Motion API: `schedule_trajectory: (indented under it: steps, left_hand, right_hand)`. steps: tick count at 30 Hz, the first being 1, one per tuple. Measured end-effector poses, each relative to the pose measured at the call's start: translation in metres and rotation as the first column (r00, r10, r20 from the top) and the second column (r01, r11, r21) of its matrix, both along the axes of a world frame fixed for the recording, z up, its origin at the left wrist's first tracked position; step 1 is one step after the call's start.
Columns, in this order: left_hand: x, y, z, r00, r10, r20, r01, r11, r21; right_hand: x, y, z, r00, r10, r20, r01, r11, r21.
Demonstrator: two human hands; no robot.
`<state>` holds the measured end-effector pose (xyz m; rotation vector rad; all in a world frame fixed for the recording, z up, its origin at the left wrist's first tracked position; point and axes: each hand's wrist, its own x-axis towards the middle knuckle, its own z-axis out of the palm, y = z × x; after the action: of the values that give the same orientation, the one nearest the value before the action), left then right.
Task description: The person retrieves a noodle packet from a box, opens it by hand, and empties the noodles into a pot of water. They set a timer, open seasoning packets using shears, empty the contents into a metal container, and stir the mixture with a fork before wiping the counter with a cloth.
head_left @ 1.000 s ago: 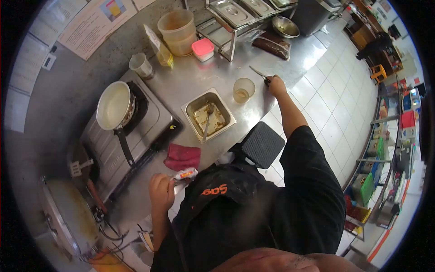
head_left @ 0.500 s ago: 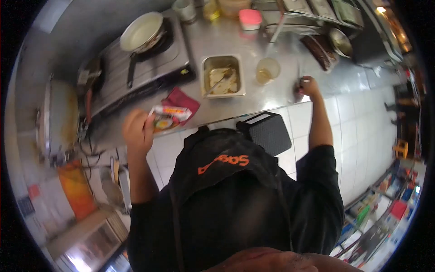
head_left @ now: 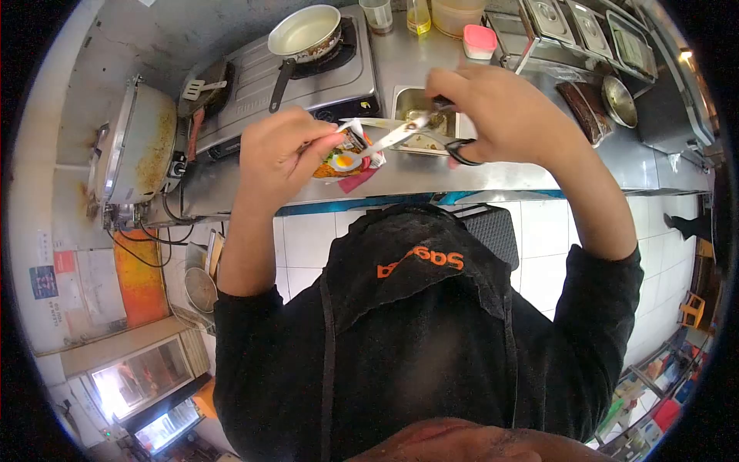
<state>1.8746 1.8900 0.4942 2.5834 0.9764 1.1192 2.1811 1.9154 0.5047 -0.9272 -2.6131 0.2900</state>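
My left hand [head_left: 286,154] pinches the upper edge of a printed instant noodle packet [head_left: 348,160], which has a picture of an egg on it. In my right hand [head_left: 504,112] is a pair of scissors [head_left: 406,131] with dark handles. Its blades are spread and point left, the tips reaching the top of the packet. Behind the packet, a maroon cloth [head_left: 357,182] shows at the counter's front edge. A square metal pan [head_left: 396,100] sits behind the scissors, partly covered by my right hand.
On the left, a gas stove [head_left: 250,81] carries a frying pan [head_left: 304,35] with its handle toward me. A large pot [head_left: 142,142] stands farther left. Along the back are a pink-lidded tub [head_left: 479,42] and an oil bottle [head_left: 418,17]. A metal bowl [head_left: 618,102] lies at right.
My right hand has come left from the far side of the counter, bringing the scissors to the packet. The packet has been raised, still in my left hand. The view has shifted.
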Motion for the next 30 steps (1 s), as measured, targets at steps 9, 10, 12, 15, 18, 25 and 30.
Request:
schedule_trajectory:
  steps: [9, 10, 12, 15, 18, 25, 30]
  left_hand:
    - [0.009, -0.012, 0.01, 0.991, -0.096, -0.094, 0.103, 0.992, 0.07]
    - [0.01, -0.012, 0.01, 0.99, -0.105, -0.095, 0.109, 0.993, 0.047]
    - [0.014, -0.014, 0.011, 0.986, -0.123, -0.116, 0.125, 0.992, 0.008]
    - [0.025, -0.015, 0.011, 0.972, -0.159, -0.174, 0.153, 0.987, -0.046]
    - [0.034, -0.014, 0.007, 0.96, -0.186, -0.208, 0.17, 0.981, -0.095]
    - [0.045, -0.011, -0.015, 0.972, -0.176, -0.156, 0.163, 0.982, -0.09]
    - [0.035, -0.018, -0.038, 0.994, -0.083, -0.072, 0.08, 0.996, -0.045]
  right_hand:
    - [-0.013, 0.0, 0.015, 0.975, 0.082, 0.207, -0.105, 0.989, 0.101]
    - [-0.011, 0.0, 0.016, 0.97, 0.082, 0.229, -0.111, 0.987, 0.115]
    - [-0.01, -0.002, 0.014, 0.969, 0.091, 0.229, -0.12, 0.986, 0.115]
    - [-0.016, -0.006, 0.011, 0.973, 0.12, 0.195, -0.141, 0.985, 0.096]
    - [-0.02, -0.011, 0.008, 0.959, 0.133, 0.25, -0.154, 0.986, 0.067]
    - [0.005, -0.029, -0.023, 0.999, 0.041, 0.027, -0.042, 0.997, 0.057]
    - [0.076, -0.065, -0.089, 0.965, -0.244, -0.092, 0.166, 0.848, -0.504]
